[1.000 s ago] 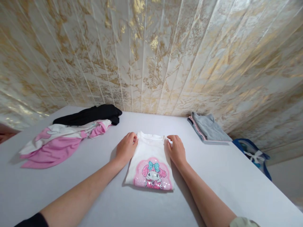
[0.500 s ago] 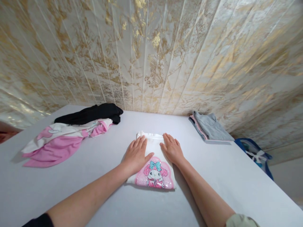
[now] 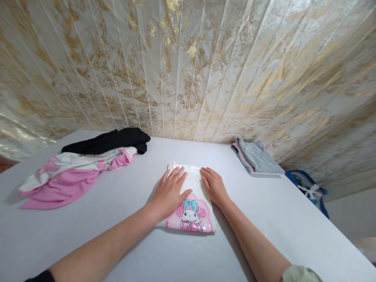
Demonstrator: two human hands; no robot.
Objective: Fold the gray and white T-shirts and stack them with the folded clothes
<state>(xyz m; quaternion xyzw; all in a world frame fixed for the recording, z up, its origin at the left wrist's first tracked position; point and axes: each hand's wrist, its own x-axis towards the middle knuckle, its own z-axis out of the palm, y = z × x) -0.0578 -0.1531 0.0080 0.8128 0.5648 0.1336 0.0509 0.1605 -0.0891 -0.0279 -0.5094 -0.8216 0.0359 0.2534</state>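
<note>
A folded white shirt with a pink sequin cartoon print lies in the middle of the white table. My left hand rests flat on its left half, fingers stretched out and a little apart. My right hand lies flat on its right half, fingers pointing toward the collar. Neither hand holds anything.
A crumpled pink and white garment lies at the left, with a black garment behind it. A folded grey stack sits at the back right by the gold-marbled wall. A blue bag stands off the table's right edge.
A second ago both hands pinched the shirt's top corners. They let go and now lie flat on the folded shirt, barely shifted in the last half second.
</note>
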